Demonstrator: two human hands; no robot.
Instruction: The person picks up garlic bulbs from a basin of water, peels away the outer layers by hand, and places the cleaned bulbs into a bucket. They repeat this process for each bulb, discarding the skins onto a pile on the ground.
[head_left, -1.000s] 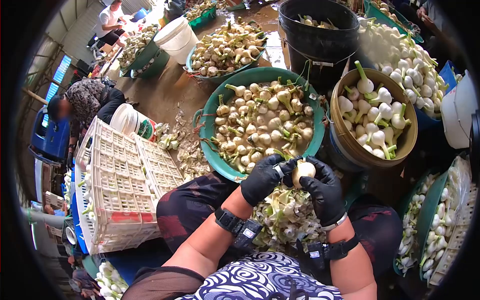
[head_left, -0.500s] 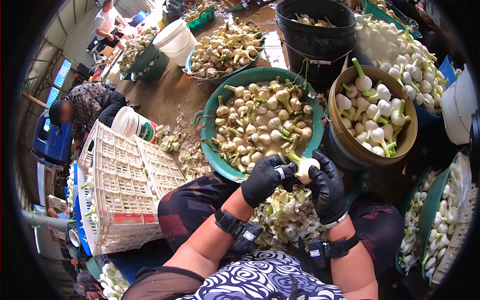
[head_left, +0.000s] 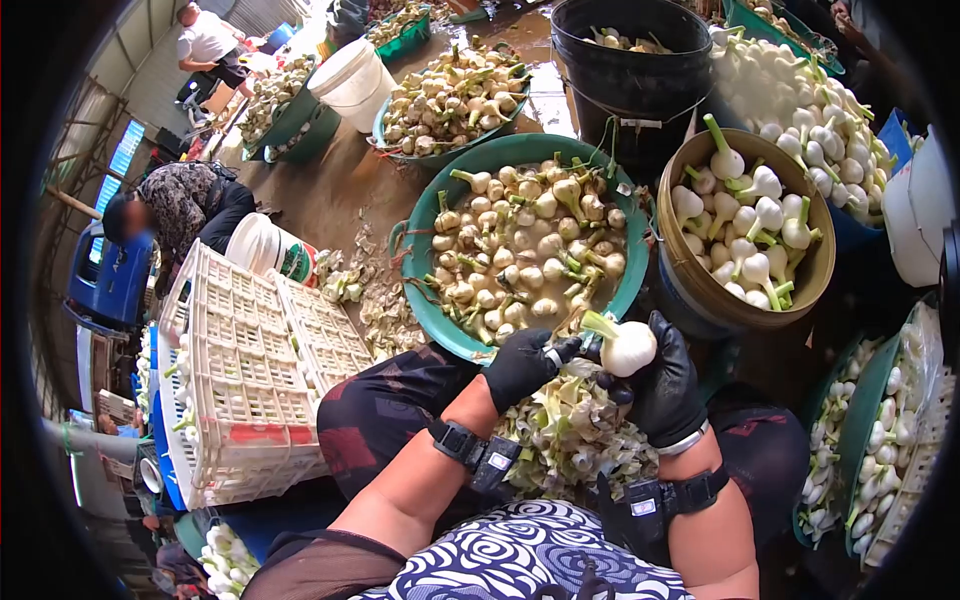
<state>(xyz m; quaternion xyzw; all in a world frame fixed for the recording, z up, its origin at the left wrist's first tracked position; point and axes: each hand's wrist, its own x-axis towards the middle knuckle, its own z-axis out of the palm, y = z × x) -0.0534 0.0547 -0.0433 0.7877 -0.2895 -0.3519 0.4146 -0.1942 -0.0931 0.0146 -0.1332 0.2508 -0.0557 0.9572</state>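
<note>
My right hand (head_left: 668, 390), in a black glove, holds a white garlic bulb (head_left: 628, 349) with its short green stem pointing up and left. To the left of it my left hand (head_left: 528, 370), also gloved, is closed with its fingers curled; a small pale band shows at the fingers, and what they hold, if anything, I cannot make out. The left hand is apart from the bulb. Below both hands lies a heap of garlic peelings (head_left: 575, 430). Just beyond them stands a green basin (head_left: 425, 300) with unpeeled-looking garlic in murky water.
A tan bucket (head_left: 690, 290) of clean white bulbs stands to the right, a black bucket (head_left: 625, 85) behind it. White plastic crates (head_left: 245, 380) are at the left. Another basin of garlic (head_left: 450, 105) sits farther back. A bent-over person (head_left: 190, 205) is at far left.
The right hand has moved slightly right with the garlic bulb, which now shows whiter and fuller. My left hand has come away from the bulb, down and left.
</note>
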